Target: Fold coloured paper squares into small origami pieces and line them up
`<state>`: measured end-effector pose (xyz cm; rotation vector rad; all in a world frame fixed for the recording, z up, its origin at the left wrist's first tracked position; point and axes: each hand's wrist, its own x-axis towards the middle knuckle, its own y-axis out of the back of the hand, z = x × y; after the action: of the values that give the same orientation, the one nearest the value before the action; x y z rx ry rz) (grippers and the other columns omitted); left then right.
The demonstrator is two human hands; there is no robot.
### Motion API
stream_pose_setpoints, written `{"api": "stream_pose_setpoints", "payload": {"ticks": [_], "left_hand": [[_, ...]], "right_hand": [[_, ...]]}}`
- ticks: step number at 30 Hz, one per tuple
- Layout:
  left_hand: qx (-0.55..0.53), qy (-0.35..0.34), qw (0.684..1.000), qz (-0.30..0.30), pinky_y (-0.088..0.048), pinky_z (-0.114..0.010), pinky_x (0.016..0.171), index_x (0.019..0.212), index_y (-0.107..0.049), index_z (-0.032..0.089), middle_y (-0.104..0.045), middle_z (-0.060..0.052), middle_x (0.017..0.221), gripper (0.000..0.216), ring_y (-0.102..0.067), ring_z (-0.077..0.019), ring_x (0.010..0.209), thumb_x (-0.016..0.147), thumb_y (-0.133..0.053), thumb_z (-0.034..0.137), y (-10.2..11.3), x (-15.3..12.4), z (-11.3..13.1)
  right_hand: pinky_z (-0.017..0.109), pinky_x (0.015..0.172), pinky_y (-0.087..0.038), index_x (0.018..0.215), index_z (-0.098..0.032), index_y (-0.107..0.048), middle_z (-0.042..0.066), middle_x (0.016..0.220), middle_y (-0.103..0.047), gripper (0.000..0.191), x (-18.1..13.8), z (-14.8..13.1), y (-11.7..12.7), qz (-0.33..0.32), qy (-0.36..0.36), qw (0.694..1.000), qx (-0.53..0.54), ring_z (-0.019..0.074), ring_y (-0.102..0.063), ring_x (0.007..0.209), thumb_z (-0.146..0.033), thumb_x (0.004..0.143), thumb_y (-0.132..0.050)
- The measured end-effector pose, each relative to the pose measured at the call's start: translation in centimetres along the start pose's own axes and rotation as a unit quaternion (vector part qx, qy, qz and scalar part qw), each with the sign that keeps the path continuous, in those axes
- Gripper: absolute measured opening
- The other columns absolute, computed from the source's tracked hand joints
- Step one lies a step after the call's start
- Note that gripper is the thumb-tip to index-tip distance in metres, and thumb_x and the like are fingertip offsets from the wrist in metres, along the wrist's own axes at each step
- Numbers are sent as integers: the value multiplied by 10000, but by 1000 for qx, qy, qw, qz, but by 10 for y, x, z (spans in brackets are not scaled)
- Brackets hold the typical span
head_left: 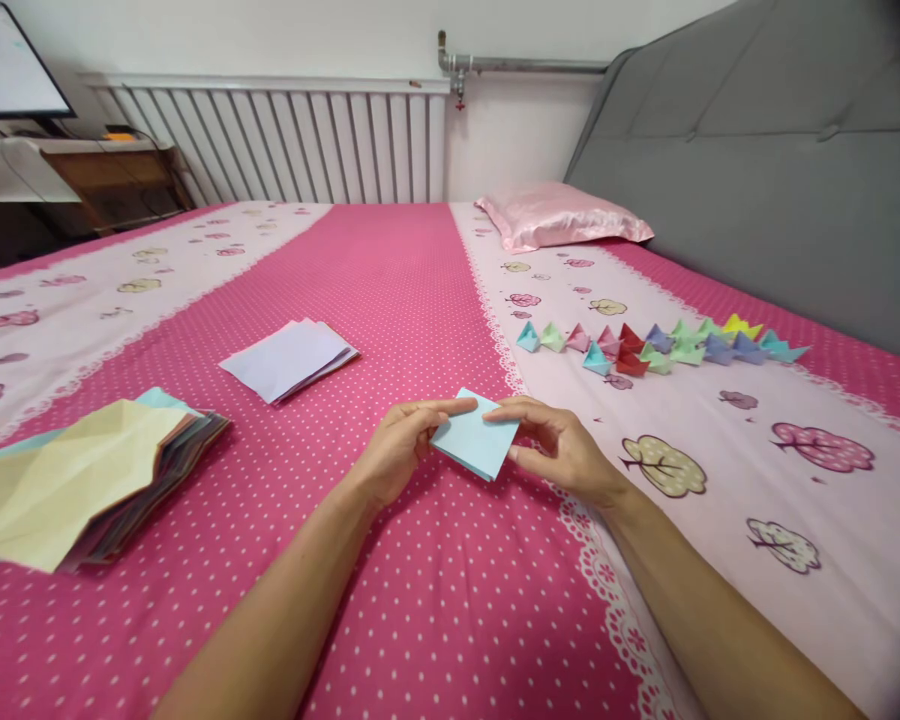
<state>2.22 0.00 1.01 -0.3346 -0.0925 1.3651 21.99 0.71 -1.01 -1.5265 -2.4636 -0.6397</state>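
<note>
A light blue sheet of paper [474,440], folded into a small rectangle, is held between my two hands above the pink dotted bedspread. My left hand [405,440] grips its left side, with the index finger stretched along the top edge. At the right side, my right hand [559,445] pinches the paper between thumb and fingers. The paper is tilted, and its layers show along the lower edge.
A stack of lilac-topped paper [289,358] lies left of my hands. Nearer sits a thicker pile of creased paper [67,480], cream on top. Several small folded paper boats [630,350] stand in rows on the right. Farther back are a pink pillow [562,215] and a grey headboard [780,160].
</note>
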Motion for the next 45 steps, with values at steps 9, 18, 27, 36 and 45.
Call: {"api": "stream_pose_setpoints", "payload": {"ticks": [9, 18, 27, 36, 45], "left_hand": [[-4, 10, 999, -52, -408, -294, 734, 980, -687, 81, -684, -122, 910, 376, -575, -187, 764, 701, -473, 214, 1, 0, -1], [65, -27, 992, -108, -431, -298, 767, 1096, -636, 178, -674, -83, 995, 445, -599, -161, 805, 653, -685, 194, -1, -4, -7], [115, -92, 988, -45, -461, -288, 719, 1004, -687, 204, -698, -63, 926, 319, -611, -164, 758, 704, -670, 309, -7, -3, -15], [118, -90, 988, -32, -460, -275, 635, 942, -709, 185, -713, -61, 815, 263, -593, -141, 637, 712, -663, 304, -10, -5, -13], [53, -87, 995, -14, -480, -301, 728, 1096, -634, 176, -706, -78, 925, 490, -619, -158, 735, 619, -739, 197, -14, -6, -10]], "right_hand": [[329, 761, -472, 909, -234, -680, 60, 1036, -565, 199, 1, 0, -3, 40, -16, 999, -7, 191, -566, 943, -188, 727, -614], [293, 647, -443, 716, -199, -688, 10, 709, -639, 105, 2, -1, -21, 167, -32, 985, -40, 144, -571, 667, -303, 708, -683], [264, 553, -450, 712, -174, -642, 4, 631, -629, 187, -3, -7, -33, 207, -109, 972, 28, 135, -553, 570, -357, 697, -680], [219, 436, -403, 691, -187, -536, -37, 567, -540, 246, -4, -9, -37, 242, -113, 961, 79, 99, -485, 473, -366, 674, -704], [212, 415, -411, 656, -201, -468, -49, 542, -539, 280, -4, -8, -38, 268, -112, 952, 99, 99, -497, 447, -365, 691, -692]]}}
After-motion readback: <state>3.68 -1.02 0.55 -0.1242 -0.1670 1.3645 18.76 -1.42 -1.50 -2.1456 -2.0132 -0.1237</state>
